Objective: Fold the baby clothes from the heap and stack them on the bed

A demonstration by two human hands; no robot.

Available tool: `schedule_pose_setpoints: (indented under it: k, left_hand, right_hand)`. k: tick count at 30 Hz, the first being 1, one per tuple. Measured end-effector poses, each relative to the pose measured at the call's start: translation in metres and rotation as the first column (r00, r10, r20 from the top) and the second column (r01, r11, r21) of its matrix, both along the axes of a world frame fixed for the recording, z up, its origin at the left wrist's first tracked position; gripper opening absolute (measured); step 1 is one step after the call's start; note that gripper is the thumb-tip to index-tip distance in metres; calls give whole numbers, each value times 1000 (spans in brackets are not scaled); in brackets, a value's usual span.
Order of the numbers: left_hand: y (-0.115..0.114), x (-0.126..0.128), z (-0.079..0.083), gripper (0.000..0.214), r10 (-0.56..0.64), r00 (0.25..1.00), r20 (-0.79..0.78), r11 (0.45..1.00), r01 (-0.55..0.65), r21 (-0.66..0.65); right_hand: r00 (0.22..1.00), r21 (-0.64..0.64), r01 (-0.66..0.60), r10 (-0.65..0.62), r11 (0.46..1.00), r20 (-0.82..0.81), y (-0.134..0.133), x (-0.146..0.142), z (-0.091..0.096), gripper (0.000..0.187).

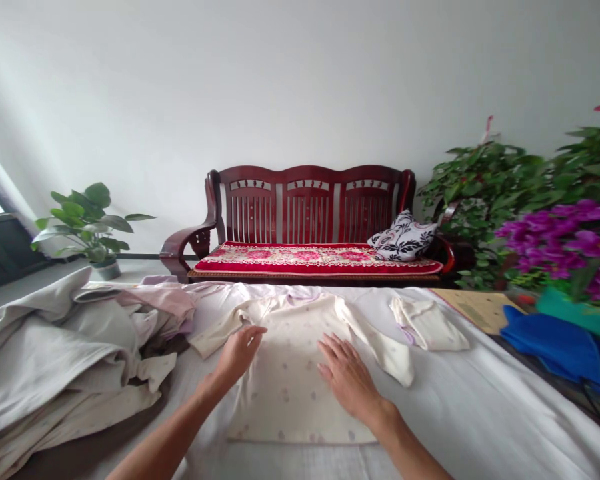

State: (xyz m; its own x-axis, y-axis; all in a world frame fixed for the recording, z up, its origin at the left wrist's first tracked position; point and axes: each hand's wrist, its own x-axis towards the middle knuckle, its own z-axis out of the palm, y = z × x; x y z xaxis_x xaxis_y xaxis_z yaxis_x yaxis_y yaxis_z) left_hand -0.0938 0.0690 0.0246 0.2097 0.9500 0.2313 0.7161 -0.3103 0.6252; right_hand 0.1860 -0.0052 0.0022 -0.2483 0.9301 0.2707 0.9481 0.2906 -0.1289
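Observation:
A cream long-sleeved top with small dots [290, 393] lies spread flat on the white sheet [480, 413] in front of me. My left hand [240, 350] rests on its upper left part near the sleeve, fingers together and laid flat. My right hand [347, 377] lies flat on the top's right half with fingers stretched out. Neither hand holds anything. The top's right sleeve [385, 353] trails out toward the right. A small folded cream garment [427, 323] sits further right on the sheet.
A heap of grey, cream and pink clothes [70, 353] fills the left. Behind stands a dark red wooden bench [305, 220] with a patterned cushion [403, 237]. A potted plant [87, 223] is at back left, purple flowers [570, 243] and blue cloth [555, 343] at right.

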Motion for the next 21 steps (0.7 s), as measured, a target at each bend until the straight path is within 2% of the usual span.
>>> schedule_pose_setpoints:
  k: [3,6,9,12,14,17,19,21]
  left_hand:
    - [37,16,4,39,4,997,-77,999,0,44]
    - [60,37,-2,40,-49,984,-169,995,62,73]
    - [67,54,-16,45,-162,962,-220,982,179,58]
    - [66,61,-30,52,-189,935,-298,972,222,80]
    - [69,60,-33,47,-179,937,-301,972,215,91]
    - [81,50,-29,37,-132,963,-236,986,152,67]
    - [92,42,-22,39,-43,974,-222,996,61,72]
    - [103,35,-16,39,52,971,-233,995,-30,96]
  right_hand:
    - [1000,-10,-6,6,1000,10,3,-3,-9,47]
    - [1000,4,-7,7,1000,15,3,-1,-15,47]
    - [1000,14,-6,6,1000,16,3,2,-18,49]
    - [1000,8,-1,1,1000,2,0,1,-16,51]
    - [1000,-11,9,-9,1000,-30,0,1,-9,50]
    - [995,-83,25,-33,996,-95,10,5,10,35]
    - [987,-117,70,-86,991,-133,27,13,26,32]
    - [971,-87,171,-183,981,-155,52,23,40,33]
